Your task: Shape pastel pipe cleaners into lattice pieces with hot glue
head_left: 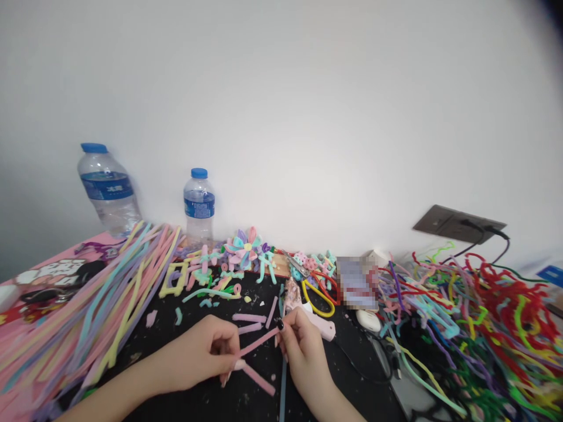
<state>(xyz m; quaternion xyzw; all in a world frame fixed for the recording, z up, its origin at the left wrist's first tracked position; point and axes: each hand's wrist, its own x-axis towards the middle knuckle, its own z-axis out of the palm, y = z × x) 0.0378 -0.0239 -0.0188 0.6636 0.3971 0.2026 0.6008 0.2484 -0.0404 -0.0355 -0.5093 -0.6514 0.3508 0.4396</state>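
While both hands (204,353) (303,349) pinch it, a pink fuzzy strip (259,341) spans between them.

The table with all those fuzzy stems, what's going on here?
A person is working with a pink fuzzy stem, pinched between the left hand and the right hand. Another pink length sticks out from the left fingers; I can't tell if it's the same stem, bent. Short lilac pieces lie just beyond. A multicolored fuzzy flower sits farther back, with long pastel stems on the left.
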